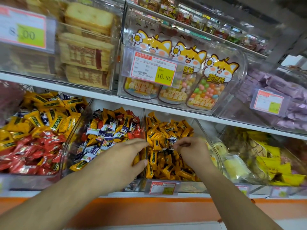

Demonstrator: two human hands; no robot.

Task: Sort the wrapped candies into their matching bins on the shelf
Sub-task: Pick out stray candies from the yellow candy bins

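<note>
At frame centre, the right hand point(191, 149) pinched a blue-white wrapped candy point(172, 140) astray among orange ones; the left hand point(131, 156) lay flat-fingered, likely steadying the clear plastic bin divider point(145, 130).

Two hands reach in at six o'clock, the left hand point(126, 156) and the right hand point(192, 150); three cat-topped candy jars point(207, 90) stand at one o'clock; six price tags are legible enough to count, though others at the blurred edges may escape; four clear bins of wrapped sweets line the lower shelf from nine to three o'clock; the wrapped candies point(159, 135) are too many to count.
</note>
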